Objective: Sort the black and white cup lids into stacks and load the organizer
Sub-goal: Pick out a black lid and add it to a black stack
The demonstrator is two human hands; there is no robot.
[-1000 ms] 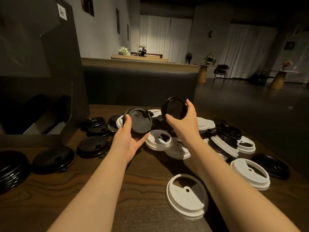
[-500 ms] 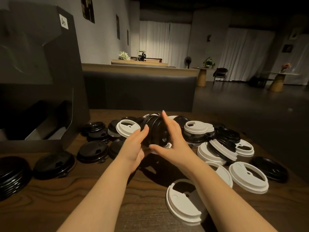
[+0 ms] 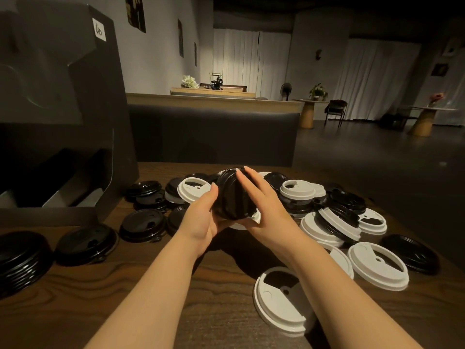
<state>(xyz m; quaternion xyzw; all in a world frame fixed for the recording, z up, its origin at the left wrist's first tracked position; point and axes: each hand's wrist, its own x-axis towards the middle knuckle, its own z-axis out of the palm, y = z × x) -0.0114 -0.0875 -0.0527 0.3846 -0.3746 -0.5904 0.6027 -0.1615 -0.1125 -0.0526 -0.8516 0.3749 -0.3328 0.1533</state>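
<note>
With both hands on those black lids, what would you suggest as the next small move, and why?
Probably press the black lids fully together, then set them on the black stack at the table's left edge: the left hand and right hand hold them between them, edge-on.

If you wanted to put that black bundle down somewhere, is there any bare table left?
Yes. Bare wood shows near the front edge, between the black stack at far left and the nearest white lid; both forearms cross it. The strip just in front of the organizer looks narrow. Behind the hands and to the right, lids overlap in a crowded pile.
</note>
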